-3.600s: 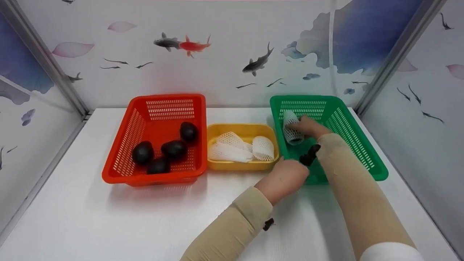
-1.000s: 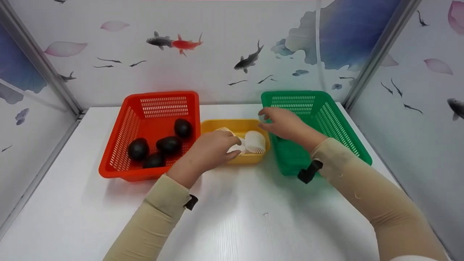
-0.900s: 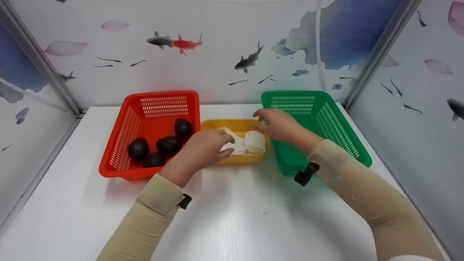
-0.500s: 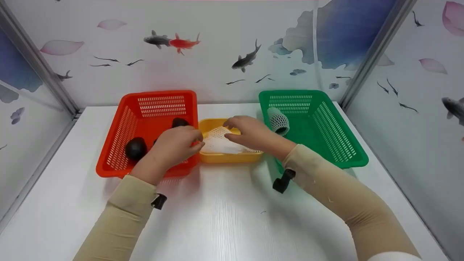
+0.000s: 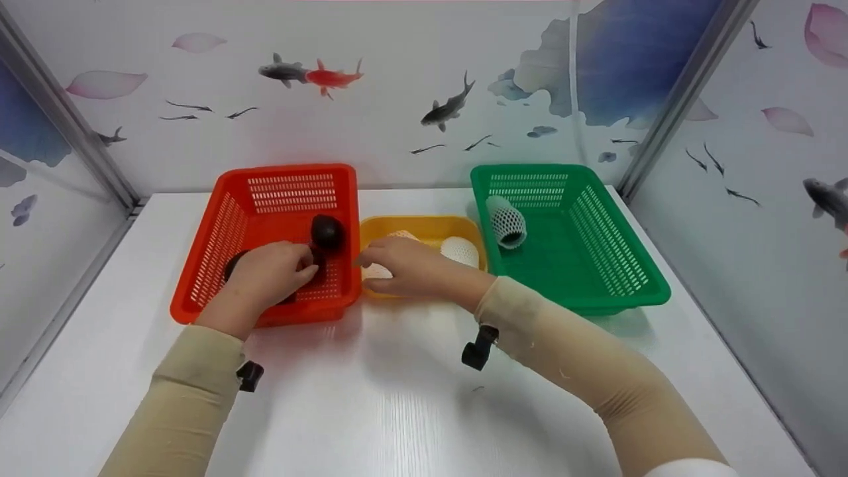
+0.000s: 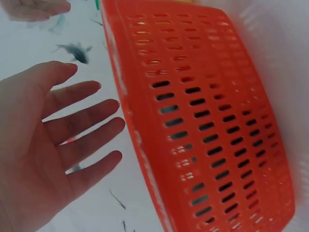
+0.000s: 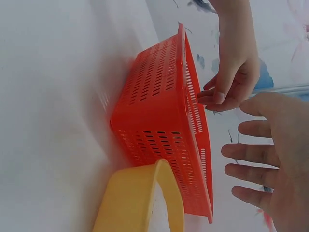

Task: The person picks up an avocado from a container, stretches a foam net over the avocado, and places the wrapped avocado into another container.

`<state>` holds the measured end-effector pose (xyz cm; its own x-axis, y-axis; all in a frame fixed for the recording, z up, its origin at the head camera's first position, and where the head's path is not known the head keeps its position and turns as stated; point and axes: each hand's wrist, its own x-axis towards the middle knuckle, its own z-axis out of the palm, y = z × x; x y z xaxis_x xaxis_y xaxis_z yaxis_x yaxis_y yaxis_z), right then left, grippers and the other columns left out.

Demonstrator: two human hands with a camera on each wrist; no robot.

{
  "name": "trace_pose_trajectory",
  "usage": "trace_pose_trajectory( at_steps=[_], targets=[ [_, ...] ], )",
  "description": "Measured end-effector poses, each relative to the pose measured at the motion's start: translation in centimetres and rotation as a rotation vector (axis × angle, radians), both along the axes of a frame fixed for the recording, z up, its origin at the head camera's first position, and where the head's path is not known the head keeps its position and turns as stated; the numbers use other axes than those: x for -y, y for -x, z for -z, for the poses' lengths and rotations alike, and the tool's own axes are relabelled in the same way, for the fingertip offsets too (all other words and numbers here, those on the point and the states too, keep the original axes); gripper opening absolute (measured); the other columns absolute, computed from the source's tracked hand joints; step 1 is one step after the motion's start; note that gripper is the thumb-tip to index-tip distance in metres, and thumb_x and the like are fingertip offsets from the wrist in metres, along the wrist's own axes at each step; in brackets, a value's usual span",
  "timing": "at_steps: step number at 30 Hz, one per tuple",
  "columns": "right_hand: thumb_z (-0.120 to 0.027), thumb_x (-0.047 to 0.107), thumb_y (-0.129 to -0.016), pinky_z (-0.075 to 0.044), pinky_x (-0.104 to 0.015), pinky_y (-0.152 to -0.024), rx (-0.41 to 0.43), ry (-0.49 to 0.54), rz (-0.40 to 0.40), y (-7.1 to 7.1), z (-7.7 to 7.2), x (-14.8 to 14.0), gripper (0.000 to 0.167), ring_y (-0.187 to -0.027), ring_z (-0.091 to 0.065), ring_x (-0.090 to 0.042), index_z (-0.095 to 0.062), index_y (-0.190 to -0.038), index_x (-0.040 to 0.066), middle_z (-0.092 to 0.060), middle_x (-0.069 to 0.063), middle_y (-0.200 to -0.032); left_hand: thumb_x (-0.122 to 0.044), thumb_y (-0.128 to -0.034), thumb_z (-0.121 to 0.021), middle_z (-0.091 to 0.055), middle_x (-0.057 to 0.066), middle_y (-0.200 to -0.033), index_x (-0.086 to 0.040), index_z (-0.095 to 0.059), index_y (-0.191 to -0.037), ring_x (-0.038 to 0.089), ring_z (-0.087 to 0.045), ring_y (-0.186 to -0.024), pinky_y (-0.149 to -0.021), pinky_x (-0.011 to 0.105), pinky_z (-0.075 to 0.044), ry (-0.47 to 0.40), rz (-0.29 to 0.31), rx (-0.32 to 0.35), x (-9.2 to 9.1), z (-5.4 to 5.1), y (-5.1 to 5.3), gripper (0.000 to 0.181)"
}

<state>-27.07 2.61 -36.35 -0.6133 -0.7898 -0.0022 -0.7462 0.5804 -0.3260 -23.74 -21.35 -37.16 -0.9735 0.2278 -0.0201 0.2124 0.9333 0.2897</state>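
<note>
My left hand (image 5: 273, 275) hovers over the red basket (image 5: 351, 192), above dark avocados (image 5: 328, 232) that it partly hides. In the left wrist view its fingers are spread, straight, and hold nothing. My right hand (image 5: 414, 266) is over the yellow tray (image 5: 437, 226), fingers extended and holding nothing; the right wrist view shows it beyond the red basket's rim from that angle. White foam net sleeves (image 5: 460, 251) lie in the tray, partly covered by the right hand. In the green basket (image 5: 583, 304), another foam net sleeve (image 5: 507, 222) leans at the left side with something dark inside.
The three containers stand in a row on a white table (image 5: 404, 397), the yellow tray between the two baskets. A printed wall (image 5: 397, 132) rises behind them, and side panels (image 5: 762, 218) close in at left and right.
My right hand has let go of the net sleeve in the green basket and moved left over the yellow tray. My left hand has moved left from near the green basket to above the red one.
</note>
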Motion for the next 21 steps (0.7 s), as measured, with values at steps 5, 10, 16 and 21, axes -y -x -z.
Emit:
trace_pose_trajectory(
  at_steps=[5,10,16,21],
  targets=[
    [-0.067,0.026,-0.093,-0.043,-0.031,-0.099,-0.033,-0.036,-0.109,-0.3,0.6,1.1,0.033,-0.107,-0.054,-0.014,-0.065,-0.125,0.016,-0.065,0.001,-0.118,-0.029,-0.094,-0.065,-0.06,0.006,-0.078,-0.01,-0.063,-0.096,0.026,-0.055,-0.078,-0.075,0.04,-0.047,0.009,-0.053,0.048,1.1,0.5,0.1,0.02],
    [-0.071,0.026,-0.091,-0.044,-0.028,-0.096,-0.099,-0.063,-0.214,-0.4,1.1,1.7,0.033,-0.103,-0.057,-0.015,-0.068,-0.121,0.013,-0.067,-0.001,-0.114,-0.027,-0.0937,-0.066,-0.059,0.009,-0.075,-0.005,-0.065,-0.093,0.028,-0.055,-0.076,-0.073,0.04,-0.045,0.027,-0.101,0.126,1.8,0.8,0.3,0.022],
    [-0.072,0.022,-0.09,-0.045,-0.024,-0.092,-0.167,-0.062,-0.269,-0.2,1.3,2.3,0.023,-0.099,-0.06,-0.015,-0.074,-0.111,0.013,-0.068,-0.001,-0.106,-0.023,-0.0919,-0.067,-0.06,0.014,-0.083,0.001,-0.068,-0.105,0.033,-0.054,-0.082,-0.082,0.048,-0.047,0.092,-0.14,0.21,2.0,1.1,0.6,0.027],
    [-0.073,0.024,-0.089,-0.046,-0.023,-0.087,-0.184,-0.064,-0.283,-0.1,1.6,2.6,0.021,-0.094,-0.06,-0.015,-0.076,-0.107,0.015,-0.066,-0.001,-0.1,-0.021,-0.0894,-0.071,-0.062,0.016,-0.086,0.003,-0.069,-0.104,0.033,-0.054,-0.081,-0.084,0.049,-0.047,0.103,-0.145,0.246,2.2,1.7,1.0,0.028]
  ],
)
